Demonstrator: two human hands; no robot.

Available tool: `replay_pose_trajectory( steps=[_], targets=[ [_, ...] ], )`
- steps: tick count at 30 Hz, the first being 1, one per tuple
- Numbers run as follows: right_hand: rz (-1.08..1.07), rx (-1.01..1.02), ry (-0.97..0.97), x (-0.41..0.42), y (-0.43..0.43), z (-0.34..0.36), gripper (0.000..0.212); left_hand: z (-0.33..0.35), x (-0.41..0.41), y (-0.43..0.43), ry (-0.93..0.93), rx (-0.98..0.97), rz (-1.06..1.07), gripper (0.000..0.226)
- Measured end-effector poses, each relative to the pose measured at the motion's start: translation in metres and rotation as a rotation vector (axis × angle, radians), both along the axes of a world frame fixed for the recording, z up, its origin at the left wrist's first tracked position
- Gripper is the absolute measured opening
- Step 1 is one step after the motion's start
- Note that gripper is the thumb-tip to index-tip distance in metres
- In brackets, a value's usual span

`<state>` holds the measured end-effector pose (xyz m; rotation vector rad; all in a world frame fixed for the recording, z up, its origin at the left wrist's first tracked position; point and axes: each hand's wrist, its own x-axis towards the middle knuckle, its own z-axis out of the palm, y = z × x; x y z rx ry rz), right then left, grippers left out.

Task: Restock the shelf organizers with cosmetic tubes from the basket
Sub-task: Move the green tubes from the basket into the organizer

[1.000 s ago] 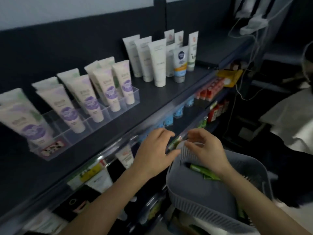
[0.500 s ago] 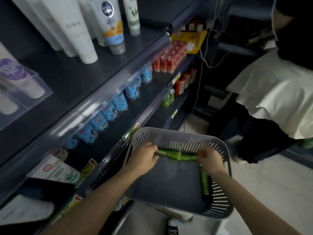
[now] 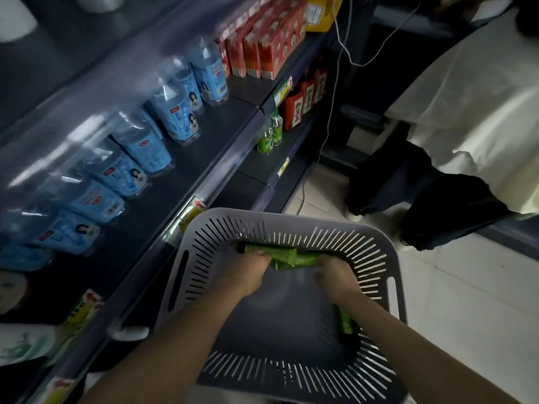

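Observation:
A grey slotted basket sits low in front of me beside the dark shelving. Green cosmetic tubes lie bunched against its far wall. My left hand is curled over the left end of that bunch and my right hand over the right end, both gripping the tubes. Another green tube lies along the basket's right wall, partly hidden by my right forearm. The shelf organizers are out of view.
Blue-labelled bottles line the shelf to my left, red cartons stand further along, small green bottles on the shelf below. Another person in a white top stands at the right on the tiled floor.
My view has swung down from the top shelf to the basket. Both hands have gone from the basket's rim to the green tubes at its far wall and closed on them.

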<state>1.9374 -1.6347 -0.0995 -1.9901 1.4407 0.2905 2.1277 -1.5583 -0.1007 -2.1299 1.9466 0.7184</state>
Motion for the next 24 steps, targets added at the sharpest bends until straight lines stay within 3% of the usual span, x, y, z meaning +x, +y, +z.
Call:
replay_pose_trajectory(
  steps=[5, 9, 12, 18, 21, 24],
  targets=[
    [0.181, -0.054, 0.097, 0.010, -0.002, -0.031, 0.036, -0.030, 0.009, -0.012, -0.037, 0.017, -0.033, 0.061],
    [0.263, -0.103, 0.185, 0.010, 0.000, -0.050, 0.054, -0.045, 0.004, -0.012, -0.135, -0.036, 0.004, 0.046],
    [0.298, -0.174, 0.263, 0.015, 0.003, -0.052, 0.048, -0.049, -0.001, -0.015, -0.204, -0.004, 0.022, 0.029],
    [0.336, -0.096, 0.224, 0.018, 0.000, -0.068, 0.042, -0.068, -0.001, -0.002, -0.245, 0.089, -0.018, 0.027],
    [0.312, -0.103, 0.209, 0.019, 0.000, -0.075, 0.045, -0.067, -0.001, 0.001, -0.173, 0.118, 0.039, 0.024],
    [0.226, -0.067, 0.184, 0.026, 0.005, -0.073, 0.041, -0.059, 0.002, 0.008, 0.130, 0.134, 0.301, 0.019]
  ],
)
